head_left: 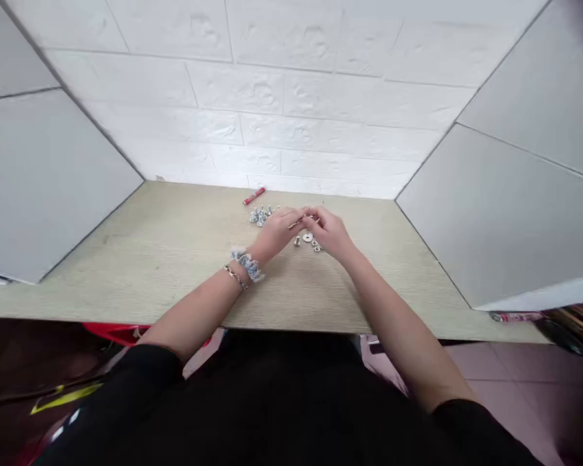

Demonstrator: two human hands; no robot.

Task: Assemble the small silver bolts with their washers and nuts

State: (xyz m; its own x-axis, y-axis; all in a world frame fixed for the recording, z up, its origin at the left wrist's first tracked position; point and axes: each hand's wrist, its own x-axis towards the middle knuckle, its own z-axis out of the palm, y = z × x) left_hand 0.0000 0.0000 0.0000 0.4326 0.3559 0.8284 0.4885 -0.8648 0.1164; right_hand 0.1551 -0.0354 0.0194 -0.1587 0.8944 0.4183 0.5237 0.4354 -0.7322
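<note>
The fingers (291,226) of the left hand (272,236) and the fingers (315,219) of the right hand (333,233) come together at the middle of the worktop (126,259), narrowly closed on a slim silver bolt (298,224) that lies slanted between them, its shank showing in the small gap; which hand bears more of its weight cannot be told. Just below the fingers, on the near side, sit a short bolt (297,241) standing on end, a flat washer (307,237) and a few small nuts (316,246), all close together. To the left of the hands, almost touching the left fingers, stands a tight cluster of flanged bolts (260,216), and beyond it, toward the far edge, lies a red tube (254,195) on its side. A grey scrunchie (247,264) and a gold chain bracelet (234,276) circle the left wrist, and black sleeves (160,369) show at the near edge of the worktop. A white brick-textured wall (272,90) rises behind the worktop, with grey panels (43,181) on the left and further grey panels (505,213) on the right
</note>
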